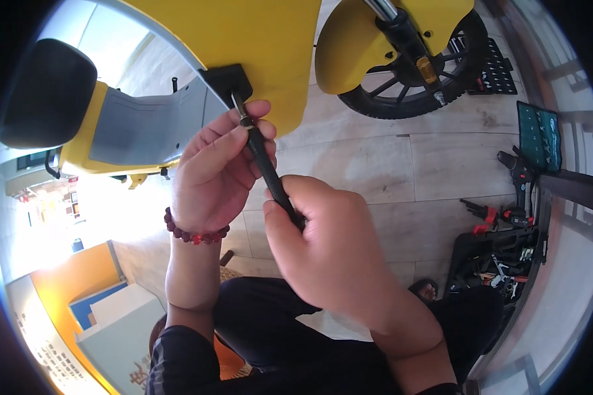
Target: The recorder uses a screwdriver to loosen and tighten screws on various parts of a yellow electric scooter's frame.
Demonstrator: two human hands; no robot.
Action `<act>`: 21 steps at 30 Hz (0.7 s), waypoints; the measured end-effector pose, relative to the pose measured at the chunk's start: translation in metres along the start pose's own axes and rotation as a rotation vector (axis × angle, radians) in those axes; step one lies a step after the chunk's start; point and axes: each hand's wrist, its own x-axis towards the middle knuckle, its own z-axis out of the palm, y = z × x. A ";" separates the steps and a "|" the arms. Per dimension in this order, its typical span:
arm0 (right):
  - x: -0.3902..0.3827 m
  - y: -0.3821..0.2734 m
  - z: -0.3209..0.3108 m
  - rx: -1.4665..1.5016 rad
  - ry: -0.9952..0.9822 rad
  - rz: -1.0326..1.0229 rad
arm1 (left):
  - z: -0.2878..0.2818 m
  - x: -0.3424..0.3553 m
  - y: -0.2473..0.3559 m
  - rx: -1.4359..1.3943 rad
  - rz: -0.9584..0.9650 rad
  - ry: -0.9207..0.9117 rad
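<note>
A slim craft knife with a black textured handle and a pointed silver tip slants up in front of me. Near its metal collar, the thumb and fingers of my left hand close on it. My right hand grips the rear end of the handle. The tip points up at a black rectangular piece on the lower edge of a yellow scooter panel; whether they touch I cannot tell. A red bead bracelet circles my left wrist.
The scooter's front wheel stands ahead to the right, its grey footboard and black seat to the left. Along the right lie a cordless drill, a green tool pouch and a black tool bag.
</note>
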 end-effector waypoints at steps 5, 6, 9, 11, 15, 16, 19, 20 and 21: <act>-0.004 -0.016 -0.001 -0.371 0.093 -0.062 | 0.007 0.002 -0.002 0.041 0.035 0.027; -0.006 -0.014 -0.003 0.049 0.077 -0.004 | 0.008 0.001 -0.002 0.035 0.035 0.036; -0.013 -0.006 0.009 0.670 0.097 0.071 | 0.000 0.006 -0.004 -0.051 0.044 -0.072; -0.014 -0.001 0.013 0.878 0.141 0.110 | -0.001 0.009 -0.011 -0.059 0.041 -0.051; -0.006 0.000 0.016 -0.259 0.227 -0.210 | -0.007 0.009 -0.007 -0.063 0.038 -0.104; -0.006 0.004 0.017 -0.262 0.224 -0.207 | -0.009 0.010 -0.007 -0.075 0.025 -0.147; -0.006 0.003 0.017 -0.689 0.237 -0.348 | -0.016 0.009 -0.002 -0.118 -0.023 -0.200; -0.005 0.004 0.016 -0.687 0.237 -0.350 | -0.016 0.010 0.000 -0.127 -0.037 -0.225; -0.002 0.007 0.016 -0.434 0.168 -0.376 | -0.014 0.008 0.000 -0.125 -0.034 -0.226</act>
